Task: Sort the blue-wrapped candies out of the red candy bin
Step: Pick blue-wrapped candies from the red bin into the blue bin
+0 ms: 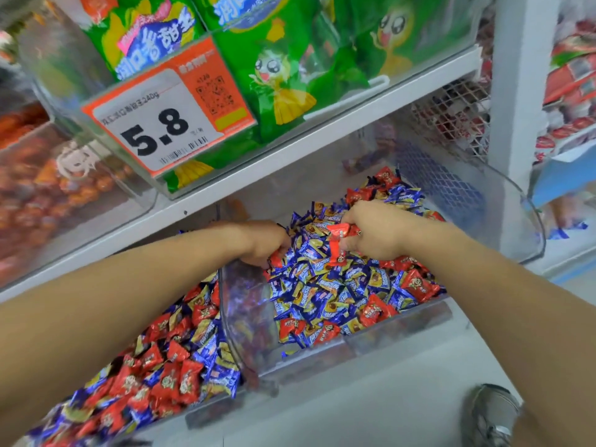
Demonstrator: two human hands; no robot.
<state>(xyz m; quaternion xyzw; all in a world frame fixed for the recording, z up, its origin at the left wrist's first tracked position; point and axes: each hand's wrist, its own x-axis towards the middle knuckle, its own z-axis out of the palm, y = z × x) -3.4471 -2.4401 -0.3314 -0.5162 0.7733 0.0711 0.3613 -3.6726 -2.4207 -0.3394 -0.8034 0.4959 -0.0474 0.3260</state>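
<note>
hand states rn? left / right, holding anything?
Left hand: fingers curled down into the candy at the clear bin's edge; whether it holds anything cannot be told.
Right hand: grip closed on red-wrapped candies.

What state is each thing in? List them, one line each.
Right hand: pinches red candies above the right bin.
Left hand: fingers dug into the candies, grip unclear.
Right bin: clear, open-topped, mostly blue candies with some red.
Left bin: red and blue mixed.
Price tag: reads 5.8, tilted.
</note>
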